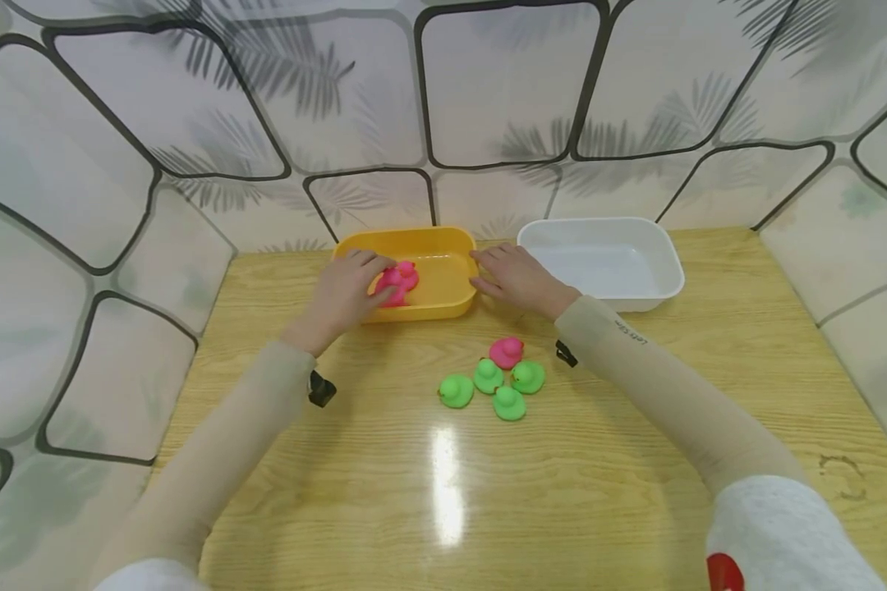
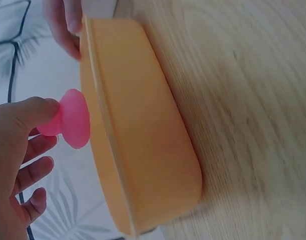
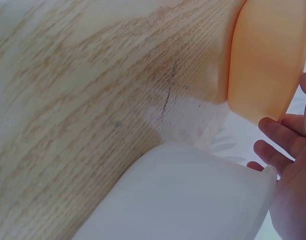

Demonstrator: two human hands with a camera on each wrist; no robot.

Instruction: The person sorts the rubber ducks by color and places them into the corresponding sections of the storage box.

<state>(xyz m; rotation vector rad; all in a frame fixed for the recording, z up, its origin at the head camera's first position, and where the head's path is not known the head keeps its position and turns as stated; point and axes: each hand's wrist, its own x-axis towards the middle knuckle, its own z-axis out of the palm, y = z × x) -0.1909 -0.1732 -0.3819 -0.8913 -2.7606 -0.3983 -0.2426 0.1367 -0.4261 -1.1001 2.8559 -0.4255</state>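
Observation:
My left hand (image 1: pixel 347 289) is over the left end of the yellow tub (image 1: pixel 447 310). Thumb and forefinger pinch a pink rubber duck (image 2: pixel 75 119) just above the rim, the other fingers loosely bent. More pink (image 1: pixel 408 269) shows beside that hand in the head view, partly covered by its fingers. At the tub's right end, my right hand (image 1: pixel 513 275) rests its thumb and fingertips against the rim and outer wall, fingers relaxed. Its other fingers lie close to the white tub's (image 3: pixel 193 195) edge in the right wrist view.
On the wooden table in front of the tubs sit a pink duck (image 1: pixel 506 352) and several green ducks (image 1: pixel 509 403) in a loose cluster. A patterned cloth wall (image 1: pixel 503 90) rises right behind both tubs and along the sides.

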